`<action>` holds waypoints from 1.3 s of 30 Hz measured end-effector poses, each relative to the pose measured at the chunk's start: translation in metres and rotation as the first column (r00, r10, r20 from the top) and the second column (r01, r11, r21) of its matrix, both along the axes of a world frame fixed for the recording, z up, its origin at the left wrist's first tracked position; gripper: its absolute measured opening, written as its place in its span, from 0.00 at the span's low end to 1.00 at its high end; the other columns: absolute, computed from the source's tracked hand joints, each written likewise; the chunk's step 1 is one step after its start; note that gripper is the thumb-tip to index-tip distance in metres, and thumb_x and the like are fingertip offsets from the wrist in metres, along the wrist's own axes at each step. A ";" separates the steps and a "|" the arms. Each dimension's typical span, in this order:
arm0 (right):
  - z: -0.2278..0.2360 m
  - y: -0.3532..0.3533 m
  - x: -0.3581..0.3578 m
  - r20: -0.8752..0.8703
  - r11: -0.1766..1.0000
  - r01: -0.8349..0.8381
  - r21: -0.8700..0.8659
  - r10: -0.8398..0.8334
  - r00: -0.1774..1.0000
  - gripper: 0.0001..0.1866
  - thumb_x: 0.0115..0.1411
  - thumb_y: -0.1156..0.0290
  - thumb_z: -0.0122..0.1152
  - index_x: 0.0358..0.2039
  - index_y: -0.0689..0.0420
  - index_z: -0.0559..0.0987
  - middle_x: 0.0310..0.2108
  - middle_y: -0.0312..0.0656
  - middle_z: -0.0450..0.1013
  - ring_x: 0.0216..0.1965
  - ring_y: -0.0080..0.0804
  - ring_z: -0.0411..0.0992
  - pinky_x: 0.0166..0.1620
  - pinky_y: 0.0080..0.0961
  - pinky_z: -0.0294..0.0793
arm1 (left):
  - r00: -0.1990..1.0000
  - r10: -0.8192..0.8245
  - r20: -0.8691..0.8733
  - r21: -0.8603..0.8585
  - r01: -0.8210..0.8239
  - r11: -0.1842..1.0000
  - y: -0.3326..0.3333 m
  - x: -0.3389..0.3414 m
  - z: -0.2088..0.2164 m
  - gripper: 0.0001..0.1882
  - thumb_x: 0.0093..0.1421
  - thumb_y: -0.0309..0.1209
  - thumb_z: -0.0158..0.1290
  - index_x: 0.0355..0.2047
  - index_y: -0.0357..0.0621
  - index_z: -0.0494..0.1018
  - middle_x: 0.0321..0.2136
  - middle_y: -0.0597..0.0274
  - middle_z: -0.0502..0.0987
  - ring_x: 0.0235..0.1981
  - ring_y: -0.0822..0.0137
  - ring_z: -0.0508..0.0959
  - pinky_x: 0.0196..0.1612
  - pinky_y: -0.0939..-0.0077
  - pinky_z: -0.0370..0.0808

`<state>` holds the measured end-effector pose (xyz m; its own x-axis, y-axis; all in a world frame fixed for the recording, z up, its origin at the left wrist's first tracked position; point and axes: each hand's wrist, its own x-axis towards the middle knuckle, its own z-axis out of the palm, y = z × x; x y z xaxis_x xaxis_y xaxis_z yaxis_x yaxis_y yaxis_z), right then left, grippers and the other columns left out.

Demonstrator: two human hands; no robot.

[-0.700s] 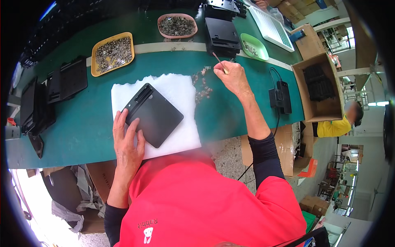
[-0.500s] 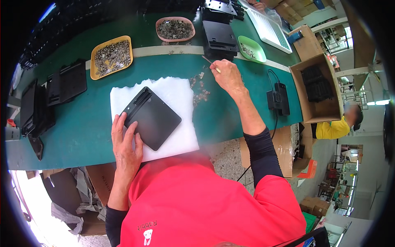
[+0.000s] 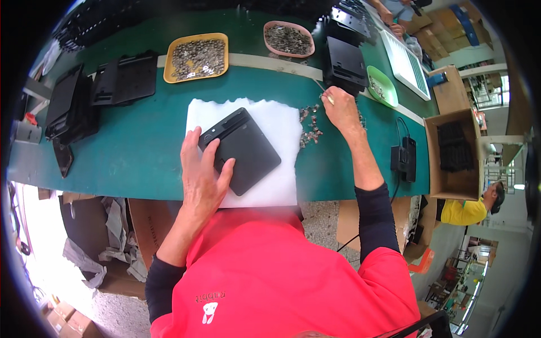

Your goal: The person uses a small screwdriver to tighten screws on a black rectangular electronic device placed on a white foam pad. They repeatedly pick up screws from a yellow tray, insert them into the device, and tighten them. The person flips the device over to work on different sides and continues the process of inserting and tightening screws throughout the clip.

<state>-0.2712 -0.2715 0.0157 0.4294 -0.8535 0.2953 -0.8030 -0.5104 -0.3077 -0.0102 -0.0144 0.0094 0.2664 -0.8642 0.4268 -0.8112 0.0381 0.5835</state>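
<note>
A flat black plastic panel [image 3: 251, 158] with a slotted upper edge lies slanted on a white foam sheet [image 3: 288, 135]. My left hand [image 3: 202, 177] rests at the panel's left side, fingers spread and thumb over its face. At the right, my right hand [image 3: 341, 111] is closed around a thin stick-like tool [image 3: 318, 84] with a pale handle. Its tip points up and left, near the pale strip across the table. Between the foam and my right hand, small metal pieces [image 3: 310, 137] lie scattered on the green table [image 3: 129, 163].
Yellow [image 3: 168, 73], pink [image 3: 311, 49] and green [image 3: 389, 102] trays hold small parts. Black panels stand stacked at left [image 3: 67, 110] and far right [image 3: 345, 62]. A black power adapter [image 3: 403, 159] with a cable lies near an open carton [image 3: 433, 152]. Other people are beyond.
The whole view has shifted, so the table's things appear farther right. My left thumb is spread wider from the fingers. My right hand still holds the tool near the same stack.
</note>
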 end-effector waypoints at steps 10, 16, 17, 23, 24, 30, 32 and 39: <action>0.059 0.090 0.086 0.384 0.799 -0.394 0.454 0.223 0.896 0.05 0.51 0.72 0.62 0.26 0.61 0.81 0.16 0.29 0.68 0.17 0.13 0.62 0.21 0.17 0.60 | 0.999 -0.029 0.017 -0.022 0.030 0.999 -0.030 -0.007 0.034 0.16 0.53 0.27 0.60 0.44 0.41 0.76 0.45 0.57 0.74 0.49 0.53 0.71 0.52 0.59 0.66; 0.061 0.102 0.100 0.442 0.661 -0.515 0.546 0.295 0.847 0.05 0.49 0.72 0.65 0.23 0.61 0.80 0.13 0.28 0.66 0.14 0.13 0.61 0.17 0.16 0.58 | 0.897 -0.181 -0.403 -0.061 0.171 0.983 -0.034 -0.013 0.032 0.08 0.58 0.25 0.58 0.39 0.38 0.77 0.30 0.60 0.79 0.28 0.71 0.77 0.31 0.79 0.73; 0.062 0.103 0.101 0.438 0.654 -0.503 0.565 0.279 0.855 0.06 0.50 0.72 0.65 0.23 0.61 0.80 0.13 0.29 0.67 0.13 0.13 0.61 0.17 0.16 0.58 | 0.870 -0.173 -0.461 -0.040 0.174 0.984 -0.033 -0.014 0.032 0.08 0.59 0.25 0.57 0.39 0.38 0.77 0.29 0.61 0.79 0.28 0.73 0.77 0.31 0.79 0.73; 0.065 0.122 0.102 0.553 0.569 -0.470 0.674 0.033 0.833 0.07 0.55 0.71 0.64 0.29 0.63 0.80 0.18 0.35 0.74 0.17 0.16 0.69 0.21 0.15 0.65 | 0.572 -0.070 -0.817 0.050 0.191 0.980 -0.028 -0.021 0.029 0.06 0.59 0.27 0.55 0.34 0.36 0.76 0.25 0.61 0.80 0.27 0.75 0.77 0.31 0.79 0.72; 0.061 0.124 0.099 0.584 0.536 -0.482 0.693 -0.026 0.811 0.08 0.55 0.70 0.63 0.31 0.63 0.80 0.19 0.36 0.75 0.20 0.17 0.72 0.23 0.16 0.69 | 0.516 -0.080 -0.853 0.020 0.185 0.983 -0.029 -0.024 0.025 0.07 0.60 0.28 0.55 0.33 0.36 0.76 0.24 0.62 0.80 0.27 0.77 0.76 0.30 0.80 0.72; 0.038 0.128 0.095 0.757 0.338 -0.679 0.652 -0.243 0.606 0.07 0.60 0.70 0.61 0.33 0.60 0.80 0.20 0.36 0.75 0.18 0.15 0.68 0.19 0.12 0.63 | 0.335 0.011 -0.942 0.086 0.211 0.974 -0.027 -0.022 0.038 0.08 0.59 0.29 0.56 0.32 0.35 0.76 0.24 0.62 0.80 0.28 0.74 0.78 0.32 0.78 0.73; 0.037 0.124 0.098 0.753 0.320 -0.681 0.658 -0.266 0.602 0.07 0.61 0.70 0.60 0.33 0.60 0.80 0.20 0.36 0.75 0.17 0.14 0.67 0.18 0.11 0.61 | 0.515 -0.052 -0.855 0.033 0.155 0.987 -0.027 -0.020 0.036 0.07 0.58 0.28 0.57 0.31 0.35 0.75 0.25 0.60 0.79 0.29 0.69 0.78 0.33 0.76 0.73; 0.047 0.077 0.123 0.319 0.713 -0.301 0.634 0.114 0.941 0.08 0.53 0.69 0.61 0.24 0.61 0.77 0.15 0.38 0.75 0.10 0.14 0.61 0.13 0.15 0.56 | 0.996 -0.043 0.080 0.169 0.029 0.985 -0.027 -0.006 0.014 0.30 0.46 0.41 0.67 0.46 0.39 0.73 0.55 0.45 0.62 0.56 0.45 0.63 0.59 0.46 0.55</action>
